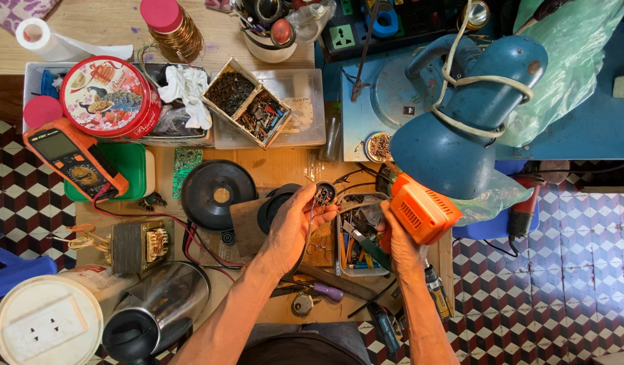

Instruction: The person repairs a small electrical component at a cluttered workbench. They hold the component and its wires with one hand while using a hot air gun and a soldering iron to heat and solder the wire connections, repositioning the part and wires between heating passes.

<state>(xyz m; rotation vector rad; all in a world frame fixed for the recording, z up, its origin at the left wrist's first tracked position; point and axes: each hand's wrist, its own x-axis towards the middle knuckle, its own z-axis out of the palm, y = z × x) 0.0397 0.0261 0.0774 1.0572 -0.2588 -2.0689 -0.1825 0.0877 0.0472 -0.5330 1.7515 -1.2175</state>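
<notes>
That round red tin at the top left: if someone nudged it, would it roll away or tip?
The tin probably wouldn't roll: it lies flat, lid up. It rests across a tray of clutter, so it may rock or slide. It looks like thin metal, likely light.

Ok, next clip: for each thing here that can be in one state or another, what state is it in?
Left hand: closed on a small round part, held up.
Right hand: gripping an orange tool.
Round tin: lid on.
Divided box: open, full of small parts.
Multimeter: leads plugged in; screen unreadable.
Metal kettle: lying on its side, lid off.
Blue lamp: on or off, cannot tell.
</notes>
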